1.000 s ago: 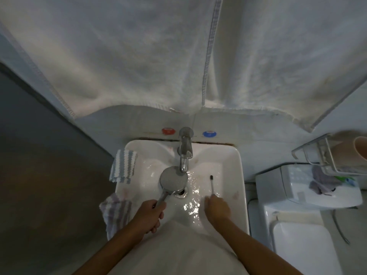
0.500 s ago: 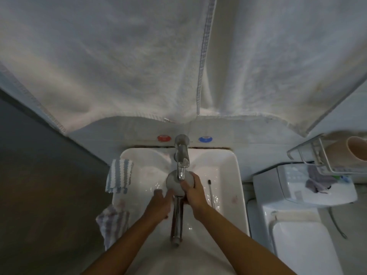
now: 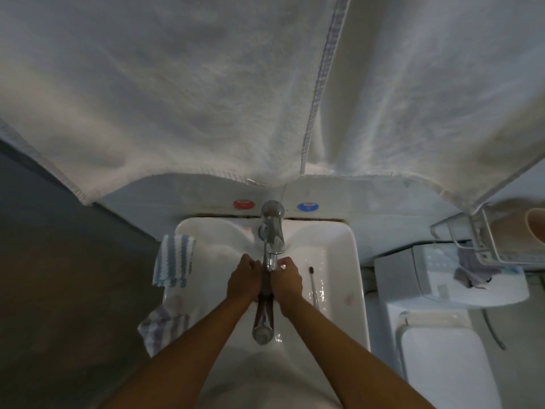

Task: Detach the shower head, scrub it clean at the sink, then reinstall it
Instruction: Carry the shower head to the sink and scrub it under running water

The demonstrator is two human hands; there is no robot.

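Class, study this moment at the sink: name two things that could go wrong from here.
1. Both hands, left hand and right hand, grip the wet shower head under the faucet; it might slip and knock the basin.
2. The toothbrush lies loose in the basin beside the right hand and could be bumped.

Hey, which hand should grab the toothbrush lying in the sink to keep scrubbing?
Probably the right hand: the toothbrush lies in the sink just beside it, while the left hand sits across the shower head.
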